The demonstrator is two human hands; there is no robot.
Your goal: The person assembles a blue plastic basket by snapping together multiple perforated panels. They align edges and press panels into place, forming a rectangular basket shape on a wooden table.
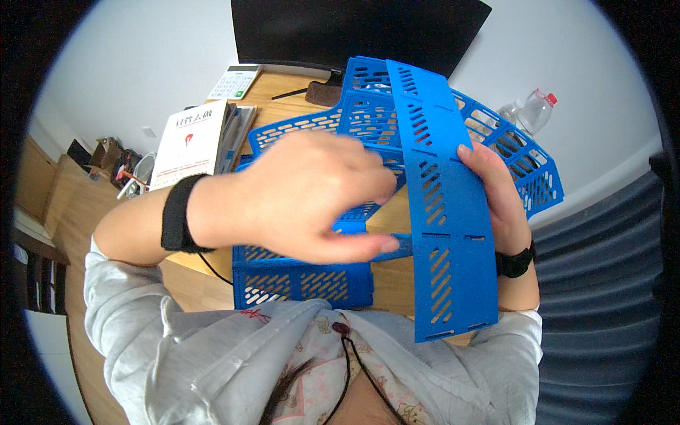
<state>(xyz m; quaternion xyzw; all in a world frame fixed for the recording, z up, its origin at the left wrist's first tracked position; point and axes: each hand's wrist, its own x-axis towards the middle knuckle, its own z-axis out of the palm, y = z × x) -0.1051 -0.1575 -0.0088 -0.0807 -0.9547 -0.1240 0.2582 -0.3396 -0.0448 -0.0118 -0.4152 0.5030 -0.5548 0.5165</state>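
Note:
A long blue plastic panel with slanted slots (433, 191), which looks like part of a desk file rack, stands tilted in front of me. My right hand (496, 185) grips its right edge, thumb on the near face and the other fingers mostly hidden behind. To the left of the panel hovers my left hand (319, 195), slightly blurred, with fingers bent and the thumb stretched apart from them. Nothing shows in it. Beneath it, on the table, lie more blue slotted pieces (304, 281). Behind the panel, further blue lattice sections (301, 129) spread left and right.
A black monitor (354, 32) stands at the back of the wooden table (273, 86). A white calculator (236, 82) and a stack of books (190, 142) are at the left. A clear bottle with a red cap (536, 112) is at the back right. Dark pleated fabric (595, 283) hangs at the right.

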